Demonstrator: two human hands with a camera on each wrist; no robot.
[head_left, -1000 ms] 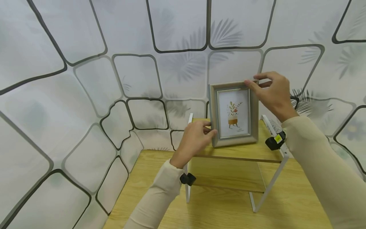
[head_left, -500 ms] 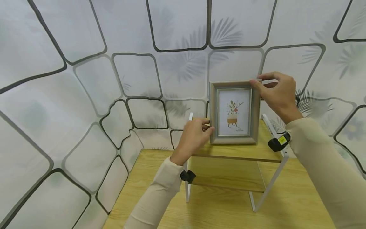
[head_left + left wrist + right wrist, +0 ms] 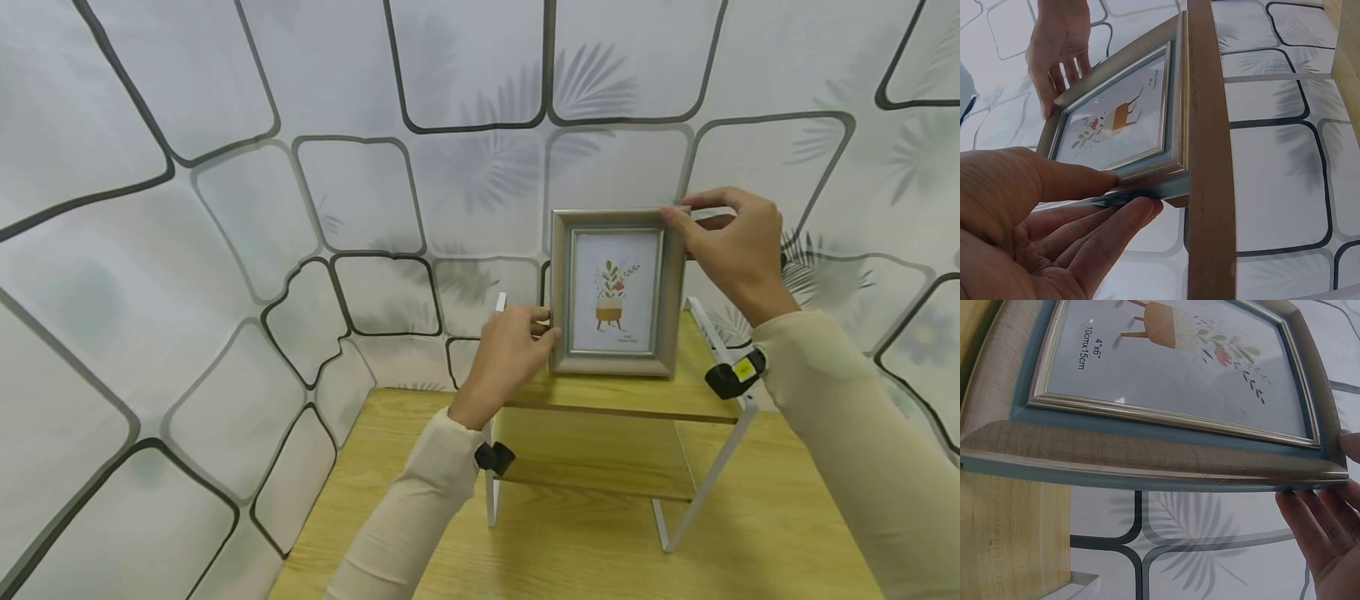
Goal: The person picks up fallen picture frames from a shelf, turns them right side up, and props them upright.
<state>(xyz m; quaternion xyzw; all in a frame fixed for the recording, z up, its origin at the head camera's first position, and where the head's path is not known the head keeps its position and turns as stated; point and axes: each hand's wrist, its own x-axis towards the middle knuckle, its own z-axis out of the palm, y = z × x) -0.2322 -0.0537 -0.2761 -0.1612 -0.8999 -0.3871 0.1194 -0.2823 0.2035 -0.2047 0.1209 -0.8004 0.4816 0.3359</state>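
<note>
A picture frame (image 3: 613,362) with a beige-and-blue border and a potted-plant print stands upright on the top board of a small two-tier shelf (image 3: 630,403). My left hand (image 3: 510,358) pinches its left edge near the bottom, thumb in front and fingers behind, as the left wrist view shows. At the top right corner, my right hand (image 3: 735,246) holds the frame between thumb and fingers. In the right wrist view the frame's side (image 3: 1147,453) fills much of the picture, with the right fingertips (image 3: 1319,531) at its corner.
The shelf has white metal legs (image 3: 708,487) and a lower board (image 3: 600,454). It stands on a wood-grain surface (image 3: 585,558). Behind and to the left rise patterned walls (image 3: 480,192) with dark rounded outlines and leaf prints.
The picture frame has turned to face more squarely forward and straightened from a slight tilt. My right hand has moved a little right with its corner; the left hand has risen slightly.
</note>
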